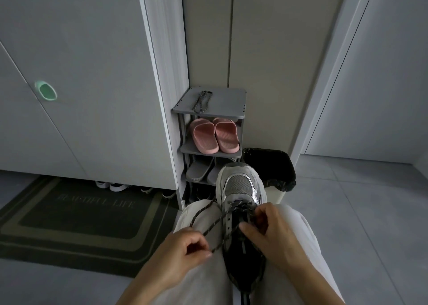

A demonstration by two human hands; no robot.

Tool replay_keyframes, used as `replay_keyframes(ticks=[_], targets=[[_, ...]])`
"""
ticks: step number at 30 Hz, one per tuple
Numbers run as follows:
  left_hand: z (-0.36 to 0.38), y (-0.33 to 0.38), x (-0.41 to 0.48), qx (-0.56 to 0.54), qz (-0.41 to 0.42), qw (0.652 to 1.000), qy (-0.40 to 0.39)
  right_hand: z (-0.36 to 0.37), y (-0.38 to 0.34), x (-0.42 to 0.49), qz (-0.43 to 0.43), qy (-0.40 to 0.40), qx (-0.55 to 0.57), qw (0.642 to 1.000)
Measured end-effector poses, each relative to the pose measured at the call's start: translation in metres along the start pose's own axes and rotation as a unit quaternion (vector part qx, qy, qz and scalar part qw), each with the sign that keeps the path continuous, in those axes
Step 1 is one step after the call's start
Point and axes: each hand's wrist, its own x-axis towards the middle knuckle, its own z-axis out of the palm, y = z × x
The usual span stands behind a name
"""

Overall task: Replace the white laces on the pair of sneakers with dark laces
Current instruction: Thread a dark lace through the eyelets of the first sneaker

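Two hands on the lacing: left hand [185, 247] pinches the free end of the dark lace [216, 224], right hand [275, 233] grips the lace up at the eyelets. Sneaker [239, 186] lies on the lap btwn the legs, toe pointing away. 2nd dark lace [202, 102] sits on top of the shoe rack [231, 101], pink slippers [214, 135] one shelf down, bin [271, 165] w/ black bag just right of it.

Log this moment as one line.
step: lacing sneaker | left hand: pinches dark lace | right hand: pinches lace at eyelets | second dark lace: on shoe rack
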Motion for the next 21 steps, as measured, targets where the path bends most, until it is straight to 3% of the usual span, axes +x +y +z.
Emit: replay_keyframes(ticks=[5,9,13,15,17,19,21], targets=[[0.011,0.018,0.026,0.046,0.030,0.984,0.169,-0.004,-0.002,0.002,0.035,-0.020,0.015,0.999],[0.018,0.014,0.043,0.194,0.024,0.972,0.127,-0.003,0.011,0.002,0.068,0.005,0.031,0.997],[-0.012,-0.011,0.031,0.205,-0.057,0.969,0.128,-0.002,0.015,0.000,0.038,0.011,0.053,0.998],[-0.025,-0.009,0.026,0.086,-0.069,0.987,0.115,0.007,0.008,0.000,-0.037,0.056,0.074,0.995],[-0.033,0.013,0.020,-0.105,-0.059,0.989,0.088,0.016,-0.002,0.002,-0.113,0.082,0.093,0.986],[-0.036,0.043,0.017,-0.272,-0.031,0.961,0.035,0.026,-0.011,0.005,-0.170,0.022,0.110,0.979],[-0.037,0.065,0.019,-0.357,-0.001,0.934,0.009,0.032,-0.023,0.009,-0.189,-0.040,0.144,0.971]])
